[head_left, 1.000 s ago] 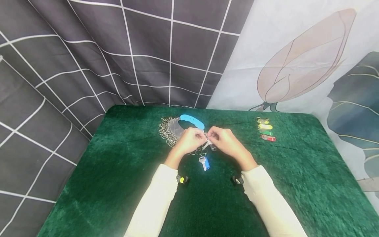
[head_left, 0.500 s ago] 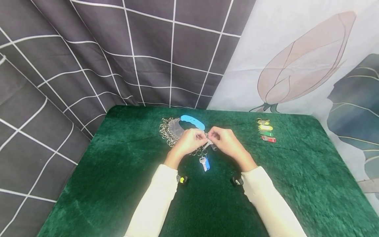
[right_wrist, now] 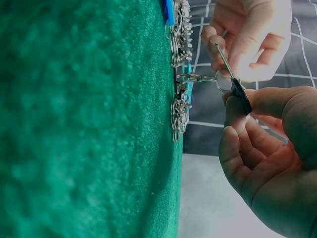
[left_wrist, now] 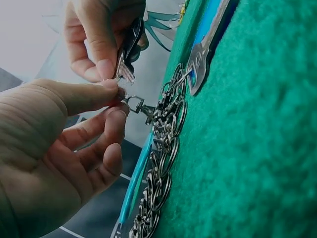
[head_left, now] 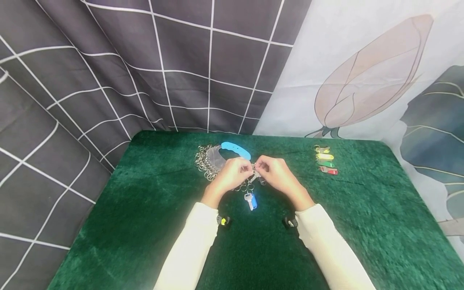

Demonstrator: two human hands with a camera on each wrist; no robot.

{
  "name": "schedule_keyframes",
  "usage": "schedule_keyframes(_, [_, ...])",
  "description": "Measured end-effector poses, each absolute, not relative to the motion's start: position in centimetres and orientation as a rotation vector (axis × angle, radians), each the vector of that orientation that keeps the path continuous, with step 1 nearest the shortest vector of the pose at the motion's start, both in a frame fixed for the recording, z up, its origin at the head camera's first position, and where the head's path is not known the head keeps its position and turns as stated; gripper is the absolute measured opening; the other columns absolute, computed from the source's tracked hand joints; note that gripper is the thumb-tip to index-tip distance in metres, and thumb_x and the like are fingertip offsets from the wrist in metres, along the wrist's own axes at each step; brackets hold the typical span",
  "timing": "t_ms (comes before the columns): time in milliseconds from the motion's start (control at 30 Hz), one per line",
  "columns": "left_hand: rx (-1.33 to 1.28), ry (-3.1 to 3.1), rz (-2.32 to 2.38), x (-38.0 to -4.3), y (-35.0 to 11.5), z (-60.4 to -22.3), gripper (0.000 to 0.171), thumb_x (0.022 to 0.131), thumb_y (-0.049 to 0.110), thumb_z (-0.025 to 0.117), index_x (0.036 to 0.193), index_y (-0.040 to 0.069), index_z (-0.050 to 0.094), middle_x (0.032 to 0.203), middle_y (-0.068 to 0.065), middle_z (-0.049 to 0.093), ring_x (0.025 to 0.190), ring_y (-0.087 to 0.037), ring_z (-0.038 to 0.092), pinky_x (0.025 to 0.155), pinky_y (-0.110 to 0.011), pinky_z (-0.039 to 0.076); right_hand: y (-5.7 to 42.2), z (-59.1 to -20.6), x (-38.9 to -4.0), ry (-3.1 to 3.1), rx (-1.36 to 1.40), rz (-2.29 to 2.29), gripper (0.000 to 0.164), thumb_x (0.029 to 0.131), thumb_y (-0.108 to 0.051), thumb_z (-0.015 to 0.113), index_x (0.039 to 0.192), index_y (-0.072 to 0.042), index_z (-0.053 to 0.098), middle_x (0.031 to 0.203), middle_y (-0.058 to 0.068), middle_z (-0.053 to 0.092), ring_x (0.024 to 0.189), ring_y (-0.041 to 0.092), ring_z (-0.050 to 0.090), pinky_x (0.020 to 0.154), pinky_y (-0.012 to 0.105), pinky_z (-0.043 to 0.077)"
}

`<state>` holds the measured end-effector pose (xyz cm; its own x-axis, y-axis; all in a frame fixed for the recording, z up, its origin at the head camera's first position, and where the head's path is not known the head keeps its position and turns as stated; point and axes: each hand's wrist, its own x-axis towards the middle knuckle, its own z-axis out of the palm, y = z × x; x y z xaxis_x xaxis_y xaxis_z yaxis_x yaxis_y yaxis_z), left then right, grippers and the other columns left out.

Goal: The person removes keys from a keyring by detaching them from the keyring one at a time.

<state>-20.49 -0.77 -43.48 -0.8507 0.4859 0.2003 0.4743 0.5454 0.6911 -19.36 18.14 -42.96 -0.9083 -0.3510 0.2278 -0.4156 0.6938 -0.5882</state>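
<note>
Over the ring-edged holder, my left hand (head_left: 233,173) pinches a metal split ring (right_wrist: 223,82) between thumb and finger. The ring hangs on a swivel clasp (left_wrist: 138,105) leading down to the row of rings. My right hand (head_left: 276,173) pinches a key (right_wrist: 225,60) with a black tag (right_wrist: 241,99), right at the ring. The fingertips of both hands almost meet and partly hide the ring. A key with a blue tag (head_left: 252,201) lies on the cloth just in front, attached at the row of rings.
The clear holder has a light-blue handle (head_left: 235,150) and many split rings (head_left: 204,163) around its edge. To the right lie keys with a yellow tag (head_left: 325,156), a green tag (head_left: 327,164) and a red tag (head_left: 328,170). Green cloth (head_left: 145,225) covers the table; curtains hang behind.
Both hands stay in nearly the same place, still working at the split ring and the black-tagged key. The view shifts slightly.
</note>
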Motion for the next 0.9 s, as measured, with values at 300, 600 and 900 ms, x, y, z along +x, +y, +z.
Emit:
schedule_keyframes(300, [0.807, 2.771, 1.19, -20.54, -0.7, -43.62, 0.012, 0.086, 0.017, 0.07, 0.075, 0.014, 0.069, 0.079, 0.001, 0.066, 0.074, -0.011, 0.06, 0.072, -0.029, 0.055, 18.11, -43.02, -19.39, -2.788, 0.667, 1.02, 0.007, 0.091, -0.017, 0.067, 0.091, -0.01, 0.067, 0.079, 0.004, 0.071, 0.068, 0.015, 0.064, 0.062, 0.036, 0.058])
schedule_keyframes(600, [0.89, 2.806, 1.263, -20.65, -0.53, -44.1, 0.009, 0.08, 0.011, 0.072, 0.072, 0.013, 0.067, 0.078, 0.0, 0.063, 0.071, -0.011, 0.059, 0.067, -0.026, 0.054, 18.1, -43.13, -19.44, -2.771, 0.652, 1.0, 0.004, 0.09, -0.015, 0.067, 0.09, -0.011, 0.068, 0.077, 0.004, 0.071, 0.065, 0.014, 0.063, 0.061, 0.035, 0.057])
schedule_keyframes(900, [0.875, 2.812, 1.218, -20.53, -0.55, -43.85, 0.01, 0.083, 0.018, 0.073, 0.074, 0.013, 0.071, 0.079, 0.0, 0.064, 0.072, -0.011, 0.06, 0.068, -0.028, 0.054, 18.14, -43.07, -19.46, -2.788, 0.609, 0.997, 0.005, 0.091, -0.015, 0.066, 0.091, -0.01, 0.068, 0.079, 0.005, 0.071, 0.068, 0.016, 0.063, 0.061, 0.036, 0.058])
